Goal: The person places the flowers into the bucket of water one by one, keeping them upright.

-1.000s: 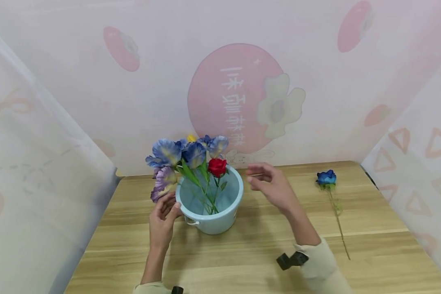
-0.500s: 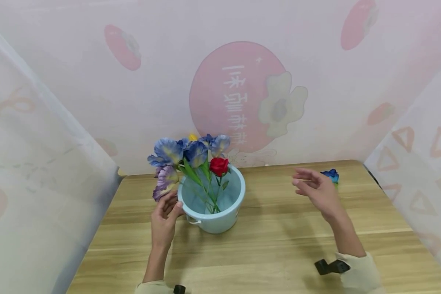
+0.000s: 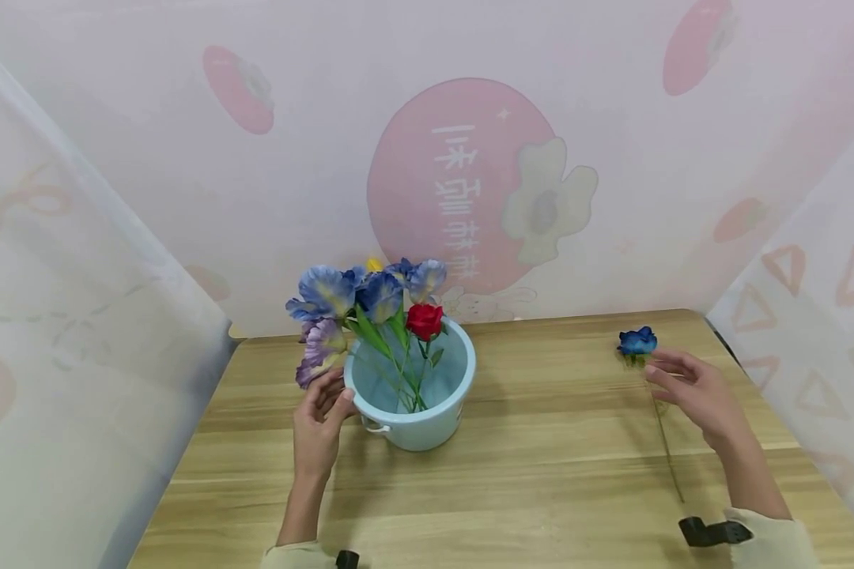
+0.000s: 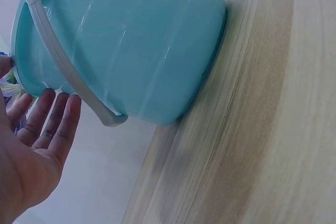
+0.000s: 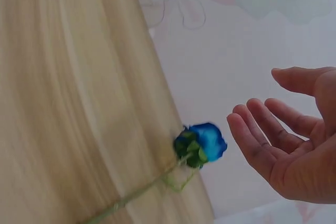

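Note:
My left hand [image 3: 316, 427] holds the light blue bucket [image 3: 413, 431] at its left rim, with the thumb at the lip and fingertips against the outside, as the left wrist view shows of the bucket [image 4: 142, 40]. Blue irises [image 3: 380, 298], a purple flower [image 3: 322, 348], a red rose [image 3: 425, 322] and a yellow bloom [image 3: 374, 265] stand in it. At the right, my right hand [image 3: 700, 395] hovers beside a blue rose [image 3: 637, 341] lying on the table. In the right wrist view, the fingers are spread and apart from the blue rose [image 5: 202, 142].
The wooden table [image 3: 527, 490] ends at a printed backdrop [image 3: 313, 182] behind, with printed panels at both sides. The bucket's handle [image 4: 68, 66] hangs down its near side. Black wrist cameras [image 3: 712, 532] sit at the sleeves.
My right hand has moved right from beside the bucket, passing over the blue rose, and is now right of its stem. The left hand has stayed on the bucket.

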The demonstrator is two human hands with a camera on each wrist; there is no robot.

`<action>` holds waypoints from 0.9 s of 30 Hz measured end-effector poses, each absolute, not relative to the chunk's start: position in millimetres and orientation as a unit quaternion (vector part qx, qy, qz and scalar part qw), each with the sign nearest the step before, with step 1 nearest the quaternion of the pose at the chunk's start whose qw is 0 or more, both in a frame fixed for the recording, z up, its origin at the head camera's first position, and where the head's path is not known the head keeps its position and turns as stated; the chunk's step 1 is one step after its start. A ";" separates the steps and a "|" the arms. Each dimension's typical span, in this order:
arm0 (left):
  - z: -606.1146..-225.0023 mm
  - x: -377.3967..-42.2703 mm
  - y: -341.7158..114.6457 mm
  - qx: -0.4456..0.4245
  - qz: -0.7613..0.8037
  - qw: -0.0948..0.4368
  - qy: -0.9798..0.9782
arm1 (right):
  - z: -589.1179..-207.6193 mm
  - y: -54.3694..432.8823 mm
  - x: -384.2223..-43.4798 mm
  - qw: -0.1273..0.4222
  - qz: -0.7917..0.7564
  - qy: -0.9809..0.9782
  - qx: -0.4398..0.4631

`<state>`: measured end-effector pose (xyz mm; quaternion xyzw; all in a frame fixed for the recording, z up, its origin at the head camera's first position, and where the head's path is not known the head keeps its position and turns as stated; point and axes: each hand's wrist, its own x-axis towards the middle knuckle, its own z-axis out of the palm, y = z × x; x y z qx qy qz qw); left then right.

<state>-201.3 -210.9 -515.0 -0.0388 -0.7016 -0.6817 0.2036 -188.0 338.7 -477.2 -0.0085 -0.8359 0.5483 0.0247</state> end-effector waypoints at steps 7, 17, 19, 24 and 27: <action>-514.9 -201.6 -211.4 -0.038 -0.681 0.205 -0.702 | -491.0 362.0 -188.6 -0.008 0.531 -0.847 -0.023; -515.0 -198.7 -210.3 -0.037 -0.690 0.195 -0.696 | -517.0 384.4 -197.5 -0.074 0.524 -0.848 -0.033; -515.0 -198.5 -210.1 -0.037 -0.691 0.194 -0.695 | -522.7 386.4 -199.4 -0.080 0.527 -0.845 -0.037; -515.2 -199.1 -210.2 -0.040 -0.693 0.197 -0.693 | -531.6 386.5 -203.6 -0.078 0.518 -0.851 -0.039; -514.9 -199.7 -210.3 -0.042 -0.693 0.199 -0.692 | -532.9 383.3 -205.4 -0.070 0.505 -0.859 -0.040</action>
